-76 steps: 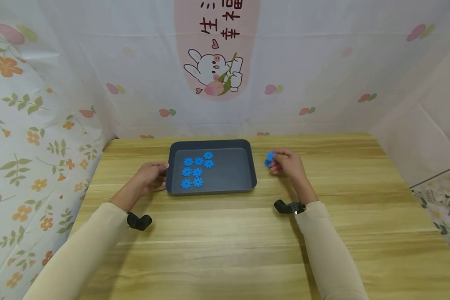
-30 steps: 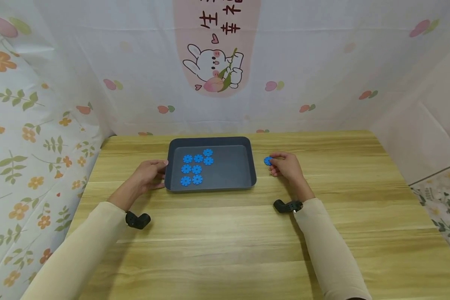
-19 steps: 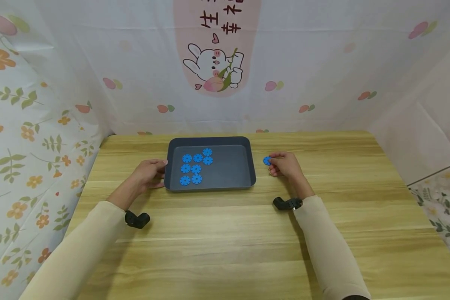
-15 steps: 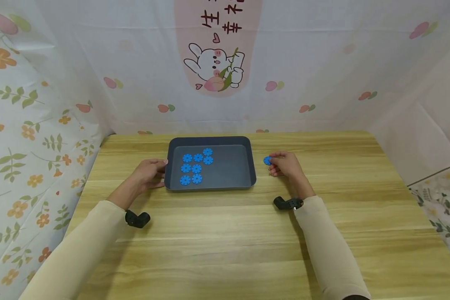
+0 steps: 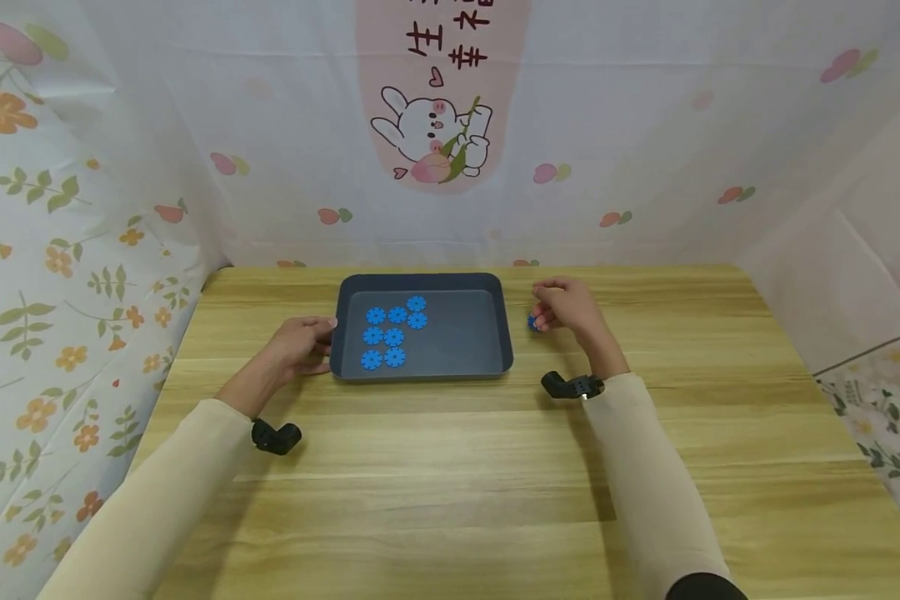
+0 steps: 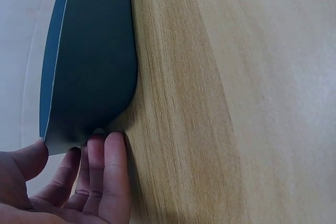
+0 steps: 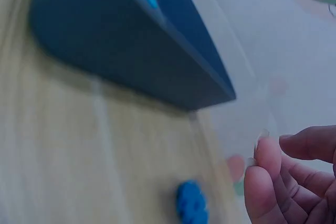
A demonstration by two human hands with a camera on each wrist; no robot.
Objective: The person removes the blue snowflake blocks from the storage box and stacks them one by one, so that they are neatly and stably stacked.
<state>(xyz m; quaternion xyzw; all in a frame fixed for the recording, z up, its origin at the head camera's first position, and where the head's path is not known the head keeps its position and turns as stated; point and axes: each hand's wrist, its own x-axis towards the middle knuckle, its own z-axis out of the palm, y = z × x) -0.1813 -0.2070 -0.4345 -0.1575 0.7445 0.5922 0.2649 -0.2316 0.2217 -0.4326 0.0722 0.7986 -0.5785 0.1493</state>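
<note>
A dark grey rectangular tray (image 5: 461, 337) stands on the table with several blue notched discs (image 5: 394, 337) lying flat in its left half. My left hand (image 5: 300, 350) holds the tray's left end, thumb at the rim and fingertips (image 6: 113, 142) against the lower outer wall. To the tray's right, a blue disc (image 5: 532, 322) lies on the table, partly hidden by my right hand (image 5: 566, 308). In the right wrist view, that blue disc (image 7: 192, 203) is blurred, apart from the fingers, and possibly stacked. Loosely bent, my right hand's fingers hold nothing, with thumb and index apart.
The wood-grain table (image 5: 450, 492) reaches back to a white printed cloth (image 5: 285, 125). Floral cloth (image 5: 52, 317) hangs along the left side. Black wrist cameras (image 5: 276, 437) sit on both forearms.
My right hand held a blue disc over another beside the tray, lowered it, then let go and rose slightly away. My left hand has stayed at the tray.
</note>
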